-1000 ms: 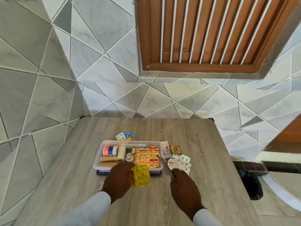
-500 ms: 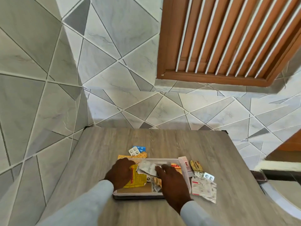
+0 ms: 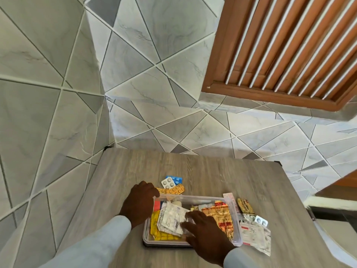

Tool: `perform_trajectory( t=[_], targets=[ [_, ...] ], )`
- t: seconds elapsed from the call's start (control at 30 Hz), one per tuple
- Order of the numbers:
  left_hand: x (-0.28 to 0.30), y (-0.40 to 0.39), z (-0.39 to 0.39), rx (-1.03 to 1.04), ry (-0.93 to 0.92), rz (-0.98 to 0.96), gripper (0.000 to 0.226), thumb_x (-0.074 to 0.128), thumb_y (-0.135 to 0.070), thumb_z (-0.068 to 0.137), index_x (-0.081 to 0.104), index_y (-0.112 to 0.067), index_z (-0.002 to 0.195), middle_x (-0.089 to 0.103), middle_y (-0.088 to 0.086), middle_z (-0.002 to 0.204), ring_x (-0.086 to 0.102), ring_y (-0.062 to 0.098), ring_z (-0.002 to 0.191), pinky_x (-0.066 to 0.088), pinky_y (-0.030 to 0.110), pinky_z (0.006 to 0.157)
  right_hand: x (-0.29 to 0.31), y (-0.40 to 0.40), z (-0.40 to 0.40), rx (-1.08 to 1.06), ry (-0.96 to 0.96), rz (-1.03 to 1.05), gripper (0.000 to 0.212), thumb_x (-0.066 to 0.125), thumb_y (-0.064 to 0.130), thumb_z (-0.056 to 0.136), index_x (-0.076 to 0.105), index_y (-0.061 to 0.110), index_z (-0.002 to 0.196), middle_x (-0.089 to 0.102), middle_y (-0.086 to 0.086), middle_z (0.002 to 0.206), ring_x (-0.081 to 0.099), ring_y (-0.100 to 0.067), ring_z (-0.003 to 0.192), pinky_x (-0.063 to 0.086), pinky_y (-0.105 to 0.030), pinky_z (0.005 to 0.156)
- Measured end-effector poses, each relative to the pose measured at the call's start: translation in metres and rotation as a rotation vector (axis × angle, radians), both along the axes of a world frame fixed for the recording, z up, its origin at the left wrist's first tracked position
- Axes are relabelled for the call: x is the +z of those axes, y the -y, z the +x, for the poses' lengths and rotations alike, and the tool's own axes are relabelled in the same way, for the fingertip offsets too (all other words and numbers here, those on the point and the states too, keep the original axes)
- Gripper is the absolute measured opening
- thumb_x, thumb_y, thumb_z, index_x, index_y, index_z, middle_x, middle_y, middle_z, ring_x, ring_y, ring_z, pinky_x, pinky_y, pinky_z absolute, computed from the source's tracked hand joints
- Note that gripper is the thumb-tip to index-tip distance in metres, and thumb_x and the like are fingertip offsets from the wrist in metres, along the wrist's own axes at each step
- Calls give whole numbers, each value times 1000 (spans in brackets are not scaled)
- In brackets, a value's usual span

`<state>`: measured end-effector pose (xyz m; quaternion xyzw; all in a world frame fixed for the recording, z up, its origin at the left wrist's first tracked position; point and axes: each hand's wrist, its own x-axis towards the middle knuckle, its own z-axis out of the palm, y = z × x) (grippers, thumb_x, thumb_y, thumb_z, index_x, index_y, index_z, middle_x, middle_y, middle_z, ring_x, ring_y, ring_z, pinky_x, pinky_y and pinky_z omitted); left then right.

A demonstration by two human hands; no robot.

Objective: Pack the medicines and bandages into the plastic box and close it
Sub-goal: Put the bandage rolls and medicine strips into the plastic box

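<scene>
**Packing medicines: box open, both hands at it**

Wood-grain table (image 3: 123, 190) against a tiled wall (image 3: 58, 93), louvred wooden shutter (image 3: 289, 45) far right. Clear plastic box (image 3: 236, 240) sits near-centre on the table, no lid on it. Inside: yellow blister packs (image 3: 154, 227) at the left, a silver foil strip (image 3: 172, 219) on top of them, orange-red sachets (image 3: 220, 213) at the right. Left hand (image 3: 139, 204) rests over the box's left wall, fingers curled toward the far-left corner; can't tell if it grips anything. Right hand (image 3: 206, 235) lies spread, palm down, fingertips on the foil strip, clamping nothing. Outside the box: white medicine packets (image 3: 255, 235) just beside its right wall, a dark gold sachet (image 3: 245, 206) beyond them, orange blister strip (image 3: 173, 189) touching the far rim, white and blue pill blisters (image 3: 172, 181) just past that.
</scene>
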<state>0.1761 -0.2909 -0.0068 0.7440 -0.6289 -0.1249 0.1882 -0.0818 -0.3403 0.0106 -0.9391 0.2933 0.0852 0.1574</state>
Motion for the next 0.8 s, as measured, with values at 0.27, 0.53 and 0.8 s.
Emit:
perform_trajectory(
  t=[0.27,0.53,0.8],
  targets=[
    [-5,59,8,386,-339,212,48,69,-31,77,53,-24,122,54,8,121,53,27,115,47,42,94,9,69,32,-299,344,136,34,48,35,94,54,26,126,53,3,131,45,-14,122,39,-36,106],
    [-20,101,10,400,-187,662,96,81,-53,60,31,-25,136,37,13,137,43,37,125,46,46,98,-20,148,98,-461,76,321,78,78,34,75,36,21,140,44,-10,138,44,-30,126,44,-44,102],
    [-27,123,-4,371,-149,689,91,80,-47,60,30,-20,131,33,13,131,40,37,122,45,47,90,-47,154,137,-289,-153,182,80,80,38,65,38,21,130,44,-11,126,44,-34,117,47,-50,92]
  ],
)
